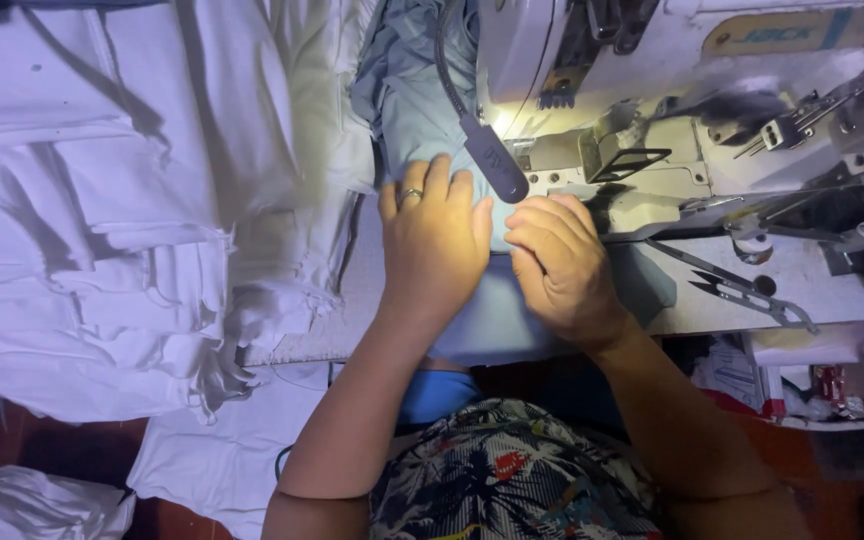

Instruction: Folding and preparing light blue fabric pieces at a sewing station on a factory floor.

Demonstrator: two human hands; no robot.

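A light blue fabric point(497, 320) lies across the bed of a white sewing machine point(652, 60) and bunches up behind it. My left hand point(434, 240), with a ring on one finger, lies flat on the fabric, fingers pointing toward the machine. Beside it, my right hand point(562, 265) presses on the same fabric, its fingers curled at the edge near the needle area. A flexible grey lamp point(492, 155) shines on both hands from just above them.
Stacks of white fabric pieces point(102, 220) fill the table to the left. Thread snips point(742, 285) rest on the machine table point(812, 270) at the right. A small open box point(822, 385) with bits sits at the lower right. More white cloth point(22, 505) lies on the floor.
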